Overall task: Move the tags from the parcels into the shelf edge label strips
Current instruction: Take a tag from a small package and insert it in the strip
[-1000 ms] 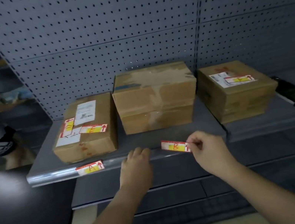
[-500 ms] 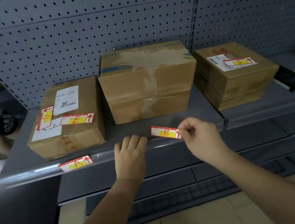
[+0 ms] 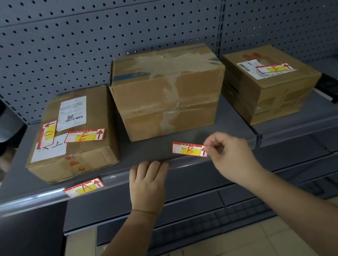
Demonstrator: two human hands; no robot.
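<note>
Nearest us, two bare forearms rise from the bottom edge. The left hand (image 3: 147, 187) lies against the label strip (image 3: 116, 178) on the shelf's front edge. Its fingers are together and fairly straight, with the fingertips on the strip's upper lip, and its grip has hold of nothing.

Just to its right, the right hand (image 3: 231, 157) pinches the right end of tag B (image 3: 189, 149). That grip is closed tight between thumb and forefinger, and the other fingers are curled in. Tag B is red-bordered with a yellow patch. It sits tilted just above the strip, over the front of the grey shelf (image 3: 145, 149), with its left end higher. We cannot tell whether it touches the shelf. Further left, tag A (image 3: 83, 188) sits in the strip.

Behind, three brown parcels stand in a row. The low left parcel (image 3: 92, 156) carries tag D (image 3: 48, 134) and tag E (image 3: 84, 136) on its top, beside white shipping labels. The middle parcel (image 3: 169, 96) is the tallest. The right parcel (image 3: 274, 92) carries one tag (image 3: 275, 68) on top, its letter unclear. Farthest back is a grey pegboard (image 3: 102, 27).
</note>
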